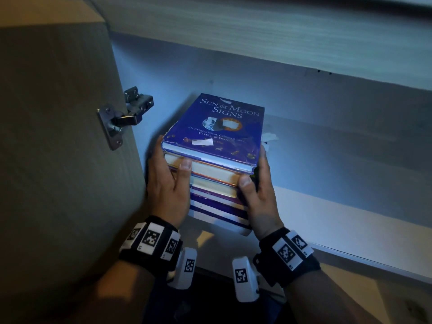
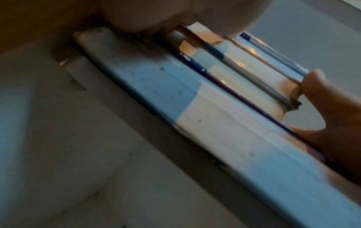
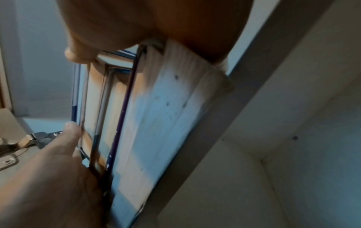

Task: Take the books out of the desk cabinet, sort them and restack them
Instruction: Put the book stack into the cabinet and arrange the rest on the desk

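A stack of several books [image 1: 217, 190] stands in the cabinet's left part, close to the open door. On top lies a blue book titled "Sun & Moon Signs" [image 1: 222, 127]. My left hand [image 1: 168, 185] grips the stack's left side, thumb pressed on the front page edges. My right hand [image 1: 259, 197] grips the right side, thumb also on the front. The left wrist view shows the thick bottom book [image 2: 224, 131] and the right thumb [image 2: 318, 88]. The right wrist view shows the page edges [image 3: 156, 123] and the left thumb [image 3: 70, 132]. Whether the stack is lifted off the floor I cannot tell.
The open cabinet door [image 1: 58, 148] stands right beside my left hand, its metal hinge [image 1: 126, 115] near the stack's top. The pale cabinet floor [image 1: 339, 206] runs to the right, under the desk top [image 1: 257, 31]. A torn paper scrap [image 1: 268, 137] sticks out behind the top book.
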The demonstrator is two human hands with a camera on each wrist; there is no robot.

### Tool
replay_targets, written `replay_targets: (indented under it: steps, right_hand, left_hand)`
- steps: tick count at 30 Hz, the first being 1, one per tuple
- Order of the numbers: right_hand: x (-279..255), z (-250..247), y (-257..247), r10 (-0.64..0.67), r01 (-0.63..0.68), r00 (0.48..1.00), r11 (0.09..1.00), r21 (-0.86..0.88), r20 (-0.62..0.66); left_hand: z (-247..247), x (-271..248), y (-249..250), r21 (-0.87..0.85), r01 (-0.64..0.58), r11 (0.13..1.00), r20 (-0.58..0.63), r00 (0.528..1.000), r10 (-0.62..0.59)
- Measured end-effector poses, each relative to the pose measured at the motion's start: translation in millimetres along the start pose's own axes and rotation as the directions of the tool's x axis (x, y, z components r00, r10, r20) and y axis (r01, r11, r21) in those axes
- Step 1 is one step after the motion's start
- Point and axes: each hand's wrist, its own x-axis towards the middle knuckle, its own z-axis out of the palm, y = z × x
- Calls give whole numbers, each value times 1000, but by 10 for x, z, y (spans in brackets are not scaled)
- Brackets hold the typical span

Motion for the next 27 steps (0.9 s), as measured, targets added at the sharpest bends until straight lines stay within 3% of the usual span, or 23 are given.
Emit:
replay_targets:
  steps: [6, 13, 17, 27]
  right_hand:
    - [114, 19, 64, -18, 18, 1000, 1000, 23, 1]
    - [297, 65, 121, 19, -19, 999, 1000, -5, 34]
    - [313, 84, 106, -12, 11, 1000, 1000, 13, 20]
    - [323, 114, 66, -36, 36, 999, 999, 1, 14]
  left_hand:
    - [102, -18, -56, 109, -45, 993, -89, 995, 55]
    - [66, 75, -148, 189, -54, 980, -61, 996, 66]
    - [139, 25, -118, 283, -41, 958, -109, 991, 75]
    - [157, 57, -107, 271, -48, 961, -139, 986, 89]
